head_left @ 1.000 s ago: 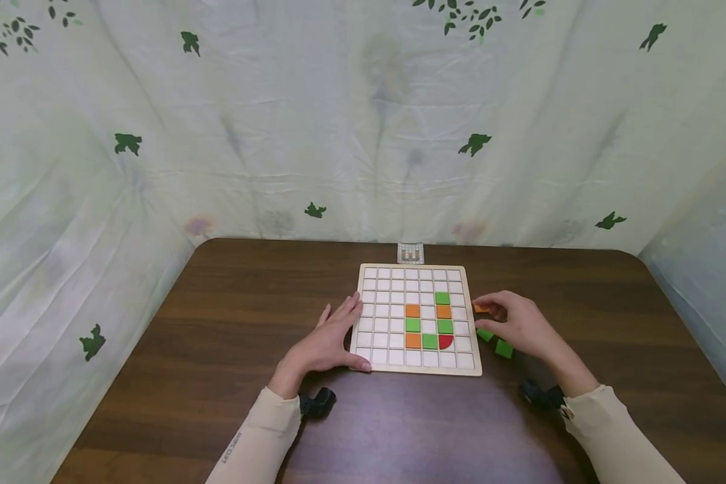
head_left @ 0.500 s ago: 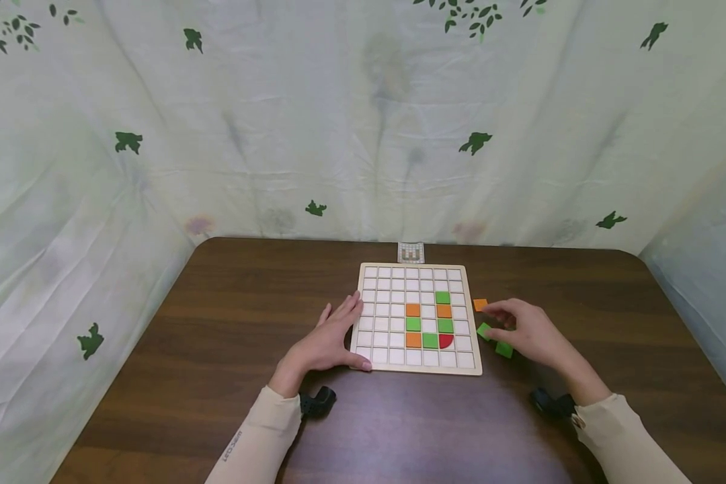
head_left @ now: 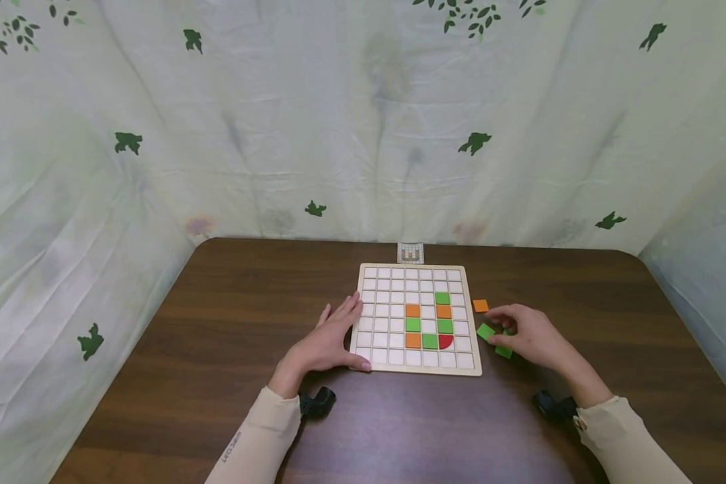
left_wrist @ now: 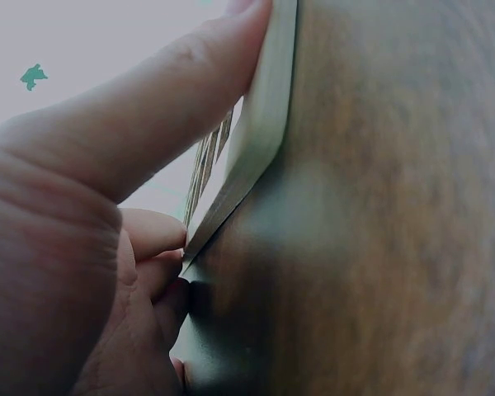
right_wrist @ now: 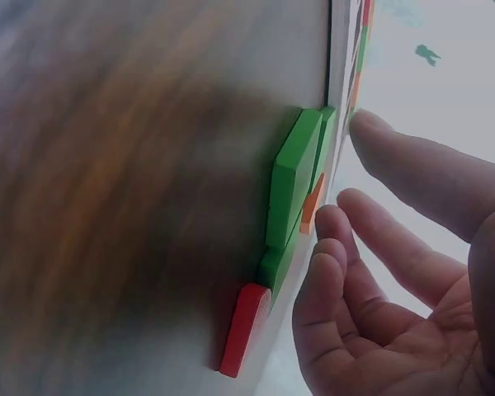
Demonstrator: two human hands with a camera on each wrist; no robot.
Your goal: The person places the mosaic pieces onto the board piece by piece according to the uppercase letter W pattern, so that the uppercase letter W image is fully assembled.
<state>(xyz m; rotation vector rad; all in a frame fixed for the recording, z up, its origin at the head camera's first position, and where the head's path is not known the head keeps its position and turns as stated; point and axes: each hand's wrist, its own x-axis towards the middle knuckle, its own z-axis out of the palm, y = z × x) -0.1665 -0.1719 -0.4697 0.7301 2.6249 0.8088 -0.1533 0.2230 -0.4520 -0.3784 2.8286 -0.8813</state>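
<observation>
A square wooden board (head_left: pixel 472 349) with a white grid lies on the table. Set into it are several green and orange square tiles and a red quarter-round tile (head_left: pixel 445 341). My left hand (head_left: pixel 323 341) rests along the board's left side, thumb on the near corner, fingertips at the edge. To the right of the board my right hand (head_left: pixel 532 335) hovers over loose green tiles (head_left: pixel 484 331), thumb and fingers apart with nothing between them. Just beyond its fingertips lies an orange tile (head_left: pixel 480 306). The right wrist view also shows a red tile (right_wrist: pixel 246 326), hidden under the hand from the head.
A small card (head_left: pixel 410 253) printed with a grid pattern lies behind the board at the table's far edge. The brown wooden table (head_left: pixel 266 282) reaches back to a pale curtain (head_left: pixel 339 121) with leaf and bird prints.
My right hand has let go of the orange tile, which lies beside the board, and moved slightly right and nearer, over the green tiles. The left hand has stayed in place.
</observation>
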